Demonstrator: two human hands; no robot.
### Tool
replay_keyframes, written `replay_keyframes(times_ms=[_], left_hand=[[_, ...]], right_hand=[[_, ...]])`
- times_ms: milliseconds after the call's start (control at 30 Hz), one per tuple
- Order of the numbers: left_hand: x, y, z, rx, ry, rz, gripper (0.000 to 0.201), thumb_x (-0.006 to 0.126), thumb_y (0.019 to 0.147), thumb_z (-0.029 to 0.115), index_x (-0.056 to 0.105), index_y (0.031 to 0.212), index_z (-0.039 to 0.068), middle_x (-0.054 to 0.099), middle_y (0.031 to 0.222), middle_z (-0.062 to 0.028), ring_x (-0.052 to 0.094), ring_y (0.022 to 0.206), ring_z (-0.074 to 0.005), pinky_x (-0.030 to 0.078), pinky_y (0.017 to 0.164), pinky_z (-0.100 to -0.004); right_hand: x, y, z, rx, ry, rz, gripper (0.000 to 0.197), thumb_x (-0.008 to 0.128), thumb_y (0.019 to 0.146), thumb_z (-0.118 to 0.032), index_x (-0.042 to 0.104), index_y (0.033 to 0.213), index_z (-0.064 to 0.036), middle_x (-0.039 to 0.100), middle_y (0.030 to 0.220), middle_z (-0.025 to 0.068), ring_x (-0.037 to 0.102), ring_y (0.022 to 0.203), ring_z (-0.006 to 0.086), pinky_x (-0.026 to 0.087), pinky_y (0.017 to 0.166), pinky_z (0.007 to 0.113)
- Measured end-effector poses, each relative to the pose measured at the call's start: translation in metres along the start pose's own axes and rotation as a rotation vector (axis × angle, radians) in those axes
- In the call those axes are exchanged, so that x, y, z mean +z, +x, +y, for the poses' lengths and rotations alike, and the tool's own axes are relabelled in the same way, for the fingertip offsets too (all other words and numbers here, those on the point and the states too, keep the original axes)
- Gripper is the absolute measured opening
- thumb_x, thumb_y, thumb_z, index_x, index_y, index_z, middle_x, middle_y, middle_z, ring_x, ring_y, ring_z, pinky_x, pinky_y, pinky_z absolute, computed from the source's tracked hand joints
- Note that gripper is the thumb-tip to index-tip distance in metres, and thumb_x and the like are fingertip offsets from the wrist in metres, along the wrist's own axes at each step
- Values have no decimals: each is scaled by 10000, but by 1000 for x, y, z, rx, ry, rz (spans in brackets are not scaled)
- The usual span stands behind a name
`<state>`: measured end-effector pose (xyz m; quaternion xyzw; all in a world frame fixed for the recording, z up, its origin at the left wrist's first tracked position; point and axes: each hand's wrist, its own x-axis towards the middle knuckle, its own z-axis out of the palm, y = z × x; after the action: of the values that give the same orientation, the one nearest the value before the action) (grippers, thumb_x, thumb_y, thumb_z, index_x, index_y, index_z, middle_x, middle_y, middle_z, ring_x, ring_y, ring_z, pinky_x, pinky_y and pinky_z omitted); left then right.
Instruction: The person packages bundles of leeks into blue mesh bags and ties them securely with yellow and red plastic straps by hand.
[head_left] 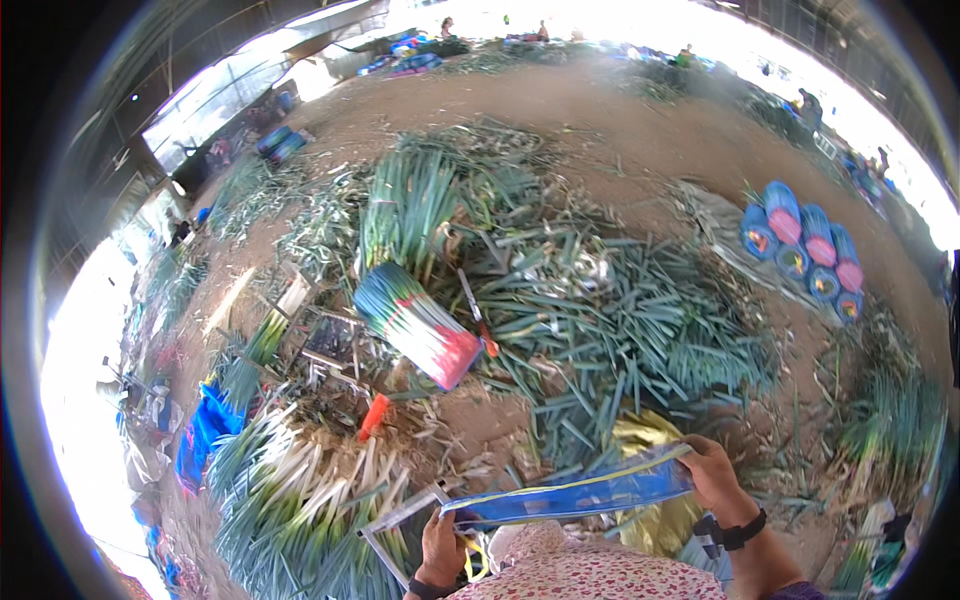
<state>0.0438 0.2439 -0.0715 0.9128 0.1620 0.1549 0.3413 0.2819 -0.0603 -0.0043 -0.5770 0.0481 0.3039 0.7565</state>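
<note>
The left hand (441,548) is closed around the lower end of a blue plastic sheet (570,495), with the fingers curled over its edge. The right hand (716,470) is also closed, and it pinches the upper end of the same sheet between thumb and fingers. The sheet is stretched flat between the two hands, low in the view and just above the lap in flowered cloth (590,570). It has a thin yellow line along one long side. A dark band is on the right wrist.

The ground (620,120) is bare brown earth, covered in many places with cut green leaves (620,320). A wrapped bundle of leeks (415,325) lies ahead of the hands, well apart from them. A loose heap of leeks (300,490) with white stems lies at the left, near the left hand. Rolled blue and pink bundles (805,250) lie far at the right. The place is a large open shed with strong daylight at its sides.
</note>
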Motion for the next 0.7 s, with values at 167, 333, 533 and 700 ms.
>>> replay_keyframes(times_ms=[167, 333, 533, 700], left_hand=[[-25, 98, -22, -596, -1251, 228, 239, 612, 719, 104, 555, 942, 36, 591, 782, -59, 586, 734, -184, 473, 602, -303], [-48, 152, -45, -891, -1693, 270, 213, 507, 857, 267, 567, 915, 71, 597, 769, -37, 573, 671, -166, 460, 534, -299], [-71, 190, -106, -700, -1123, 112, 215, 556, 828, 212, 574, 969, 50, 605, 787, -40, 585, 661, -150, 482, 542, -288], [-91, 260, -172, -680, -1156, 177, 173, 562, 817, 115, 572, 957, 14, 599, 790, -28, 572, 691, -110, 463, 565, -245]], right_hand=[[39, 59, -15, 55, -244, 8, 136, 554, 840, -139, 613, 864, -20, 570, 698, -15, 453, 554, 46, 354, 516, 184], [79, 108, -4, 188, -178, 81, 222, 526, 865, -221, 619, 823, -24, 583, 689, -2, 477, 563, 61, 373, 530, 194], [124, 202, -3, 247, -146, 80, 228, 529, 857, -240, 609, 807, -32, 589, 692, 25, 497, 516, 93, 395, 477, 223], [196, 327, -9, 276, -49, 23, 203, 471, 865, -186, 586, 858, -19, 602, 734, 41, 566, 596, 144, 467, 558, 261]])
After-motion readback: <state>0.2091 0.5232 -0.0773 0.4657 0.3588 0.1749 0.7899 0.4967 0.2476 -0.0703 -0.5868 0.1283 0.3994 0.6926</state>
